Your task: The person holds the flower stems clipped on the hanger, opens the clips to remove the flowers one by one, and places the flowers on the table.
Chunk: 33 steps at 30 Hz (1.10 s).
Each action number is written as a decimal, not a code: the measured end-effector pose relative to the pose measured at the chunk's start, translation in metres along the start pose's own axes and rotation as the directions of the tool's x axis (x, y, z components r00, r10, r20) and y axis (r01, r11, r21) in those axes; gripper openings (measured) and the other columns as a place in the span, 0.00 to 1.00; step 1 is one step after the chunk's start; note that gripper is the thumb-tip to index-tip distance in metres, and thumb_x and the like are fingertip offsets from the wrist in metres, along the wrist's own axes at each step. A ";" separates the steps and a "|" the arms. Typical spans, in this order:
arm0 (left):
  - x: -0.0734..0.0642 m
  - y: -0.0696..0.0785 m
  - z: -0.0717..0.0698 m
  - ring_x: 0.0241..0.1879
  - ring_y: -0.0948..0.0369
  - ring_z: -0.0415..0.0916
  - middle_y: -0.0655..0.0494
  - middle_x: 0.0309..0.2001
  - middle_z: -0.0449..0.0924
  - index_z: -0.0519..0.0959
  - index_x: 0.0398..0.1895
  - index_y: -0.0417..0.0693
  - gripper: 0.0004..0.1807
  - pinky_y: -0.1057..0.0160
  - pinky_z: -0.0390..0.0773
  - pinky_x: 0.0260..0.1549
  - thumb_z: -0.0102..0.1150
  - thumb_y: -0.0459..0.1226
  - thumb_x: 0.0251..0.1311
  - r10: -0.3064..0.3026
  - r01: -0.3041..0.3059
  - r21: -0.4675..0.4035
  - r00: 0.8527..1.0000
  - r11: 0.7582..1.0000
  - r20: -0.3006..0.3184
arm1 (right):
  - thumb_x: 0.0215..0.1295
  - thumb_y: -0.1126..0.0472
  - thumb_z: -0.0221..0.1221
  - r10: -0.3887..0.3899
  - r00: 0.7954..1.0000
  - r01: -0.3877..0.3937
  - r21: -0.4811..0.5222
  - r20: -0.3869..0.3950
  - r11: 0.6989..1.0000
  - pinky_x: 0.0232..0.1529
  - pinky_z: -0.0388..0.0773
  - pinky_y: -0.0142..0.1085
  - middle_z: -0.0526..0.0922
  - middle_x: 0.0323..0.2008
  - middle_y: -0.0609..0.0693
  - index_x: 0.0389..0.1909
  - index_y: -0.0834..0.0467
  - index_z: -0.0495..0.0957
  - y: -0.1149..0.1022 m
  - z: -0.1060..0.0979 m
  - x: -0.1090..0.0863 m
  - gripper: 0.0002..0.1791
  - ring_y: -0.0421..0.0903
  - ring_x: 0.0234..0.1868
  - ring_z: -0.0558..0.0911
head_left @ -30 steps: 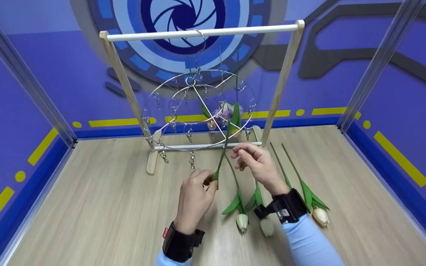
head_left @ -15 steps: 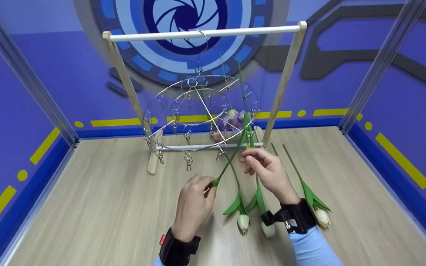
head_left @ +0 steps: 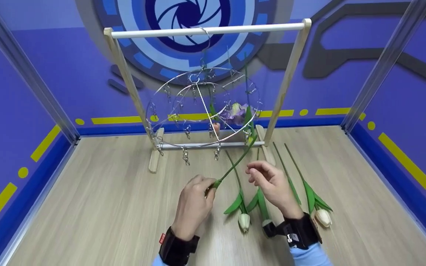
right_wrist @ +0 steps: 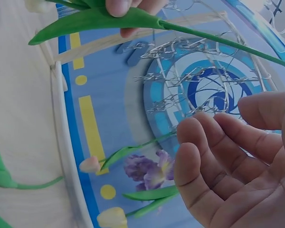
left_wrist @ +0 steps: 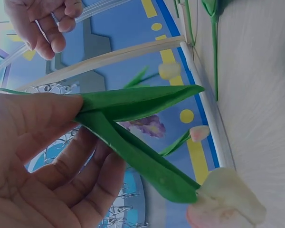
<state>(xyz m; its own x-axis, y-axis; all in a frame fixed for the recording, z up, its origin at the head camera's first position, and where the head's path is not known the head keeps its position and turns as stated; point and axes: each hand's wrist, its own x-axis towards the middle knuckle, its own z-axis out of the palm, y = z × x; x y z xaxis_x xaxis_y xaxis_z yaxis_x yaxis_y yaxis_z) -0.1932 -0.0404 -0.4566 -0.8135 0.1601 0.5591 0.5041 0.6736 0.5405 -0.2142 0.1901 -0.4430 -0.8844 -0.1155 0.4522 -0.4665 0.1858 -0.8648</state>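
My left hand [head_left: 194, 205] pinches an artificial tulip at the base of its green leaves [left_wrist: 137, 102], thumb against fingers. The tulip's pale flower head [left_wrist: 228, 202] points back toward me, and its stem [head_left: 235, 166] slants up and right toward the clip hanger. To the right, my right hand [head_left: 270, 184] is held in the air, fingers loosely bent, nothing in it. The round metal clip hanger [head_left: 205, 101] hangs from the rack's white top bar [head_left: 154, 34], with several clips dangling. A purple iris [head_left: 237, 112], a pink tulip [right_wrist: 89, 165] and a yellow tulip [right_wrist: 113, 217] hang there head down.
On the wooden table [head_left: 87, 207] lie pale tulips: one [head_left: 244, 222] between my hands, another [head_left: 266, 222] partly behind the right wrist strap, one [head_left: 323, 217] farther right. Another green stem [head_left: 287, 177] runs behind the right forearm. The rack's wooden post [head_left: 287, 77] rises beyond.
My right hand has moved right and toward me, away from the stem. The held tulip's stem has swung to the right, while the left hand has dipped slightly. The hanger has turned and swayed.
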 end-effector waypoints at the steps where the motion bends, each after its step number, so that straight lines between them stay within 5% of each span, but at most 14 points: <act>1: 0.000 0.000 0.001 0.35 0.57 0.82 0.52 0.34 0.83 0.89 0.41 0.41 0.08 0.59 0.84 0.35 0.71 0.27 0.58 -0.002 0.002 -0.001 1.000 1.000 0.004 | 0.74 0.74 0.54 0.002 1.000 -0.002 -0.007 0.002 1.000 0.34 0.80 0.29 0.85 0.39 0.61 0.48 0.70 0.81 0.001 0.000 -0.001 0.09 0.41 0.33 0.83; 21: -0.001 -0.008 0.008 0.35 0.59 0.80 0.56 0.33 0.81 0.89 0.43 0.43 0.09 0.59 0.82 0.35 0.67 0.28 0.61 -0.045 0.044 0.020 0.997 0.999 0.058 | 0.74 0.73 0.56 -0.031 0.999 0.034 -0.084 0.040 0.996 0.34 0.80 0.28 0.87 0.37 0.57 0.49 0.69 0.83 0.006 0.005 0.001 0.09 0.41 0.32 0.83; 33: -0.001 -0.015 0.011 0.32 0.60 0.79 0.53 0.32 0.83 0.86 0.37 0.42 0.04 0.61 0.82 0.33 0.67 0.27 0.61 -0.027 0.029 -0.009 0.983 1.000 0.180 | 0.72 0.73 0.57 -0.004 0.999 0.011 -0.153 0.043 0.988 0.33 0.79 0.29 0.86 0.35 0.52 0.46 0.66 0.83 0.010 0.005 0.002 0.08 0.51 0.31 0.84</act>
<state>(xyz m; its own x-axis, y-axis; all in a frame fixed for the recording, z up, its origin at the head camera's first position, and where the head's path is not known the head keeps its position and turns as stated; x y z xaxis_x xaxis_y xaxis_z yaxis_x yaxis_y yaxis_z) -0.2032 -0.0431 -0.4719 -0.8659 0.2692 0.4216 0.4826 0.6714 0.5624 -0.2204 0.1872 -0.4513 -0.8809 -0.1584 0.4459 -0.4729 0.3319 -0.8162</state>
